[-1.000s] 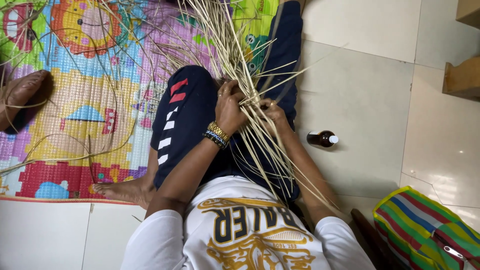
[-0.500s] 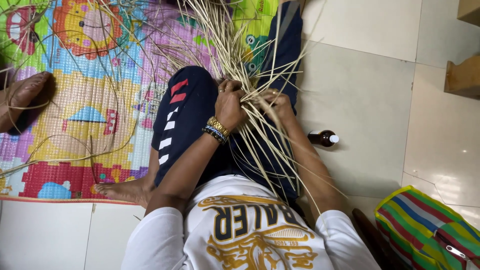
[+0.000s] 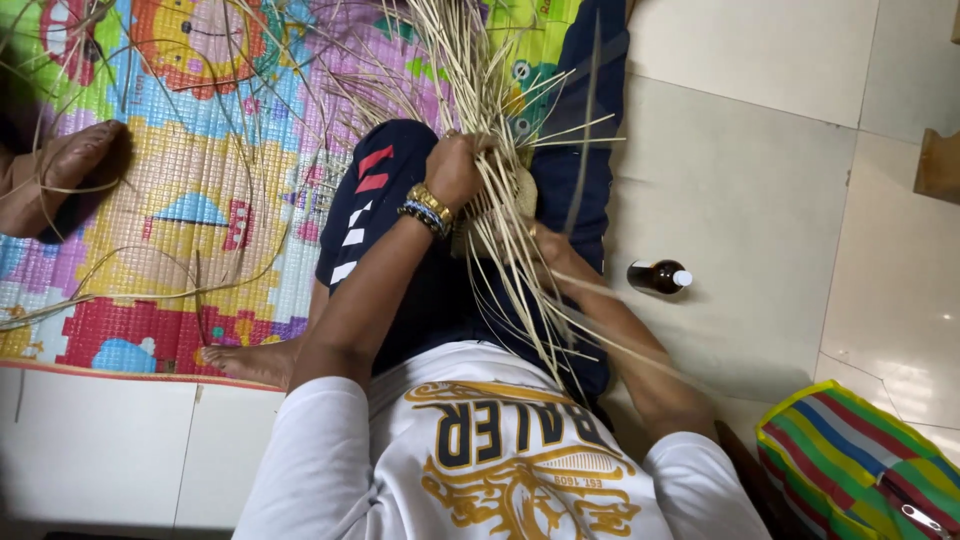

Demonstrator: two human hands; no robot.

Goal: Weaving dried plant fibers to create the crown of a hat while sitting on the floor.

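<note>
I sit on the floor with dark trousers (image 3: 380, 215) stretched away from me. A bundle of long pale straw strands (image 3: 470, 70) fans out over my lap and beyond it. My left hand (image 3: 455, 170), with gold and beaded bracelets at the wrist, is closed around the strands near where they gather. My right hand (image 3: 548, 248) sits just below and to the right, largely hidden behind the strands, fingers closed on them. A small woven part (image 3: 522, 195) shows between the two hands.
A colourful cartoon play mat (image 3: 190, 210) with loose strands lies to the left. A small brown bottle with a white cap (image 3: 658, 277) lies on the pale tiles at right. A striped bag (image 3: 860, 460) is at lower right. A brown foot (image 3: 60, 170) rests at far left.
Both hands have shifted up along the bundle and drawn closer together. The strands have swung from slanting right to hanging more upright over my lap.
</note>
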